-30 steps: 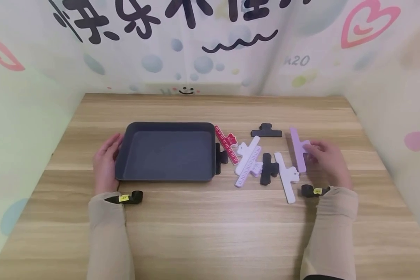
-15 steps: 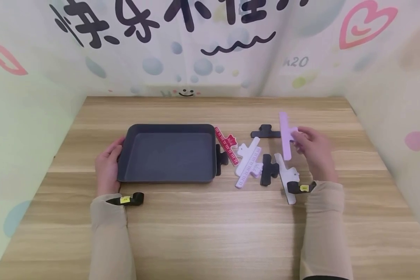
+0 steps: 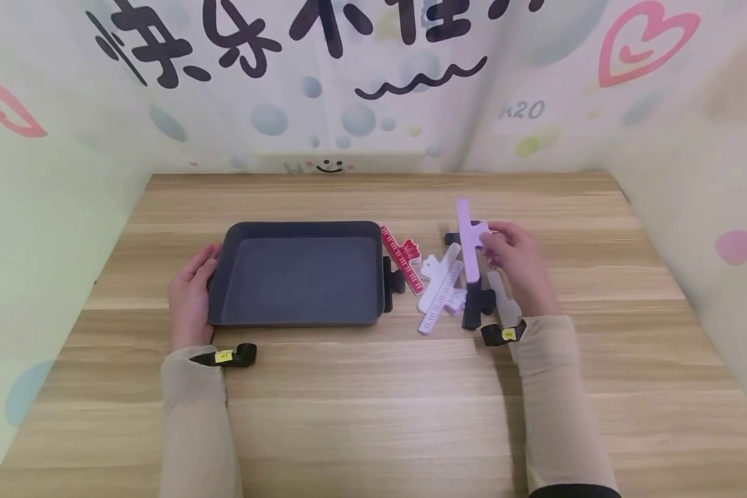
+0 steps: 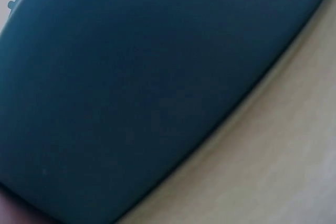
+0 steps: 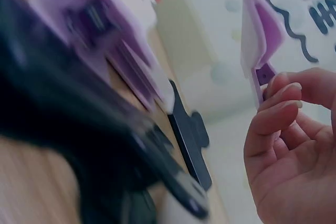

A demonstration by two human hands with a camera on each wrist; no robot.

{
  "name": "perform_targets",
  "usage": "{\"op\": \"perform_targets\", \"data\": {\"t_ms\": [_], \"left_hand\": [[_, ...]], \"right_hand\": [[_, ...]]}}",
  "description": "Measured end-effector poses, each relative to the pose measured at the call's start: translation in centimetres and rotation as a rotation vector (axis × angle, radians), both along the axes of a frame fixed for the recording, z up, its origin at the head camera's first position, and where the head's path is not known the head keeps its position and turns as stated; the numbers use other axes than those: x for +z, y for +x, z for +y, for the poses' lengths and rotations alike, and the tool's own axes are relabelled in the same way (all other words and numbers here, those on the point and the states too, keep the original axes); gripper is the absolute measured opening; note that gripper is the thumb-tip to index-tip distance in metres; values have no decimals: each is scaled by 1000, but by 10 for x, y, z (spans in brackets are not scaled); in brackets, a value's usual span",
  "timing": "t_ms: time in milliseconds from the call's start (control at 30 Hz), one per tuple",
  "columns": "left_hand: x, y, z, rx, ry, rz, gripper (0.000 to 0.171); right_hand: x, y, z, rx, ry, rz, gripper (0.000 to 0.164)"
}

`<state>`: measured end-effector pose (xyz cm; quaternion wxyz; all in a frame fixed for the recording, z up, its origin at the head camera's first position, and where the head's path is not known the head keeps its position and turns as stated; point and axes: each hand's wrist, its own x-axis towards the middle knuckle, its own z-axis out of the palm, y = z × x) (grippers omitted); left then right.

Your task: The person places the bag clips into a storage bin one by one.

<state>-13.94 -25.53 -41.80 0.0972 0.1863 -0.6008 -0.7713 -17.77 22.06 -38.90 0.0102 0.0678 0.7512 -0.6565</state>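
My right hand (image 3: 518,263) pinches a light purple bag clip (image 3: 468,242) by its short handle. The clip's long bar hangs above other clips, partly covering a black clip (image 3: 451,238) behind it. In the right wrist view, thumb and fingers meet on the purple clip (image 5: 260,45). My left hand (image 3: 189,297) rests along the outer left wall of a dark rectangular tray (image 3: 299,319), with its fingertips partly hidden at the rim. The tray's dark surface (image 4: 147,87) fills much of the left wrist view.
Between tray and right hand lie a red clip (image 3: 401,259), a white clip (image 3: 432,283), a lilac patterned clip (image 3: 438,304), a black clip (image 3: 473,308) and a partly covered white clip (image 3: 501,297). Another black clip (image 3: 395,283) sits at the tray's right wall.
My right hand has lifted the purple clip off the wooden table and carried it left over the other clips. The left hand stays by the tray.
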Motion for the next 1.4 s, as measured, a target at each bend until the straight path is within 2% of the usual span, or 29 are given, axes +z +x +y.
{"op": "perform_targets", "data": {"t_ms": [200,333,433,600,767,1033,1200,1400], "left_hand": [[-2,0,2,-9,-63,-73,35],[-2,1,2,-16,-85,-88,36],[-3,5,-1,-19,-98,-91,37],[0,11,-9,11,-72,-77,38],[2,6,-7,-4,-64,-59,37],[2,4,-4,4,-52,-85,37],[3,1,-1,6,-53,-88,37],[3,0,0,-3,-69,-92,37]], "right_hand": [[-2,0,-20,7,35,-19,37],[-7,0,-34,3,55,-41,37],[-11,-1,-47,6,22,-43,35],[-14,-3,-72,71,-68,-33,34],[-15,-3,-84,60,-108,-22,33],[-16,-2,-103,57,-207,-31,34],[-13,-1,-114,27,-224,-40,33],[-15,0,-123,36,-271,-13,30]]}}
